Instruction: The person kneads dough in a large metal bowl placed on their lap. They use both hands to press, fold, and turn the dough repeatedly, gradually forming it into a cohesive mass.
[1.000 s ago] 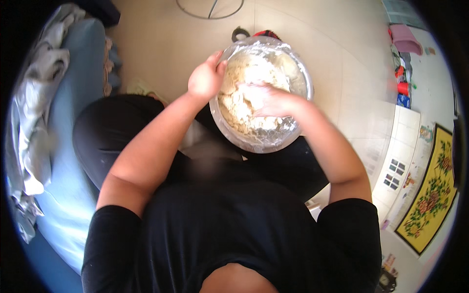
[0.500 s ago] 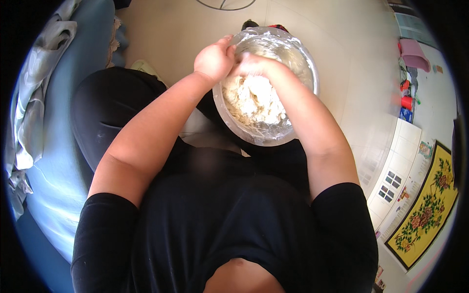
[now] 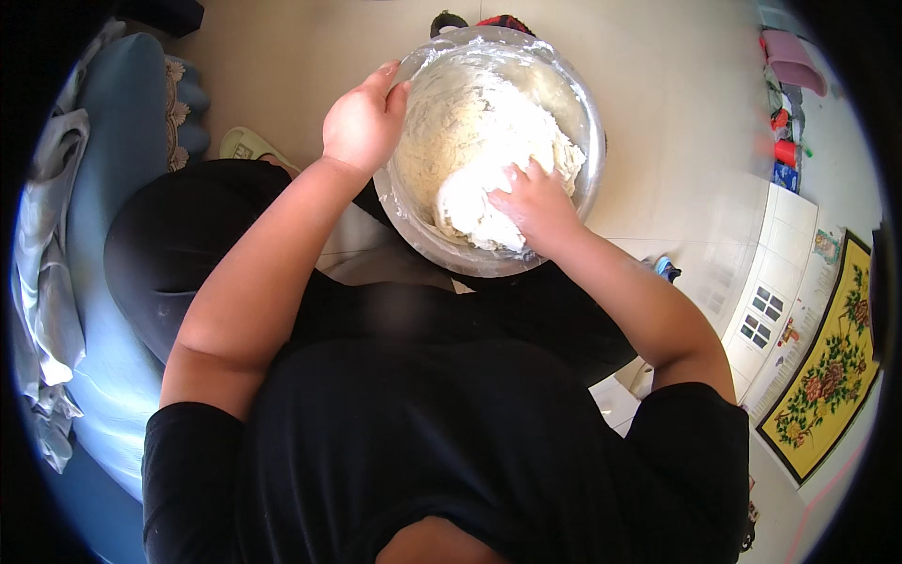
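A wide metal bowl (image 3: 575, 101) rests at my lap, its inner wall smeared with white flour paste. Inside lies a large lump of sticky, pale dough (image 3: 470, 193), heaped toward the near side with rougher, crumbly parts behind it. My left hand (image 3: 363, 124) is closed on the bowl's left rim, thumb on the inner side and fingers partly hidden outside. On the near right of the dough, my right hand (image 3: 537, 207) presses in with bent fingers, gripping it; some fingertips are sunk out of sight.
A blue-covered sofa (image 3: 122, 113) stands along my left, with a pale slipper (image 3: 249, 146) on the tiled floor beside it. Dark and red footwear (image 3: 507, 23) pokes out behind the bowl. On the right are a pink bin (image 3: 792, 61), white cabinets (image 3: 775, 254) and a yellow floral panel (image 3: 827, 367).
My right hand has moved from the bowl's far left to the near right of the dough. My left hand has shifted apart from it along the rim. The dough looks more gathered toward me.
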Demonstrator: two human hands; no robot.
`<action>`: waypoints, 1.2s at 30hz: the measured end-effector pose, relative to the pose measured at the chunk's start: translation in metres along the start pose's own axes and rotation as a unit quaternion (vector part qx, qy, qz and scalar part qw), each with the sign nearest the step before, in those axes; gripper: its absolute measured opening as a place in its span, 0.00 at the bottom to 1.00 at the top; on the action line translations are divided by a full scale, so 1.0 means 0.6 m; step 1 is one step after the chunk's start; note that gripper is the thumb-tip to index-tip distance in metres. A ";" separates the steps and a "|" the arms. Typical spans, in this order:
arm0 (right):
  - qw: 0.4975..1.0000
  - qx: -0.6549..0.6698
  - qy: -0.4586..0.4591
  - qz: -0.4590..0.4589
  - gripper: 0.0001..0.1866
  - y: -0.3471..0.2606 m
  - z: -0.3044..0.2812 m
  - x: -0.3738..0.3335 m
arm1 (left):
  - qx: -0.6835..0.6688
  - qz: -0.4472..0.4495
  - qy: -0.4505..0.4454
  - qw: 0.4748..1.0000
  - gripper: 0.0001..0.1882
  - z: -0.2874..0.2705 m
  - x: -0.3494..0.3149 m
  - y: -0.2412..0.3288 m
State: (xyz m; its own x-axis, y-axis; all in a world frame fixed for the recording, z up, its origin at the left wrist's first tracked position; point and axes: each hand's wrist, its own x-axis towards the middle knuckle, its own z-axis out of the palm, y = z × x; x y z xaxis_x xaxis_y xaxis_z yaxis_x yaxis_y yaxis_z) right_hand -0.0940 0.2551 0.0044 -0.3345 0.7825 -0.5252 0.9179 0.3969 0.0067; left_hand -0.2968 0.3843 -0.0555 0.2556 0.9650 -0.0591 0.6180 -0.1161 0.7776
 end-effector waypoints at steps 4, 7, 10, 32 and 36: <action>0.997 -0.035 -0.061 -0.016 0.22 -0.021 -0.019 0.101 | -0.005 0.005 0.023 1.000 0.19 0.005 -0.006 -0.006; 0.994 0.095 0.024 0.039 0.20 -0.010 0.002 0.164 | 0.000 0.000 0.013 1.000 0.19 0.004 -0.006 0.002; 0.921 0.350 0.118 0.123 0.18 0.002 0.008 0.197 | 0.010 0.005 0.018 1.000 0.20 0.007 0.002 0.004; 0.734 0.625 -0.108 0.243 0.21 0.143 -0.007 0.128 | -0.005 0.012 0.026 1.000 0.19 0.007 -0.002 0.003; 0.745 0.637 -0.102 0.168 0.21 0.132 -0.001 0.174 | -0.015 0.001 0.034 0.999 0.20 0.010 0.005 -0.003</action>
State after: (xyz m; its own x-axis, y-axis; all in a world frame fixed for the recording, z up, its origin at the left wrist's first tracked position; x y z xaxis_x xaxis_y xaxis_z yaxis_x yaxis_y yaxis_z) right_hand -0.0564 0.3687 -0.0492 -0.1193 0.5939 -0.7957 0.4439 -0.6849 -0.5778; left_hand -0.2926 0.3857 -0.0608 0.2046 0.9787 -0.0158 0.5955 -0.1117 0.7955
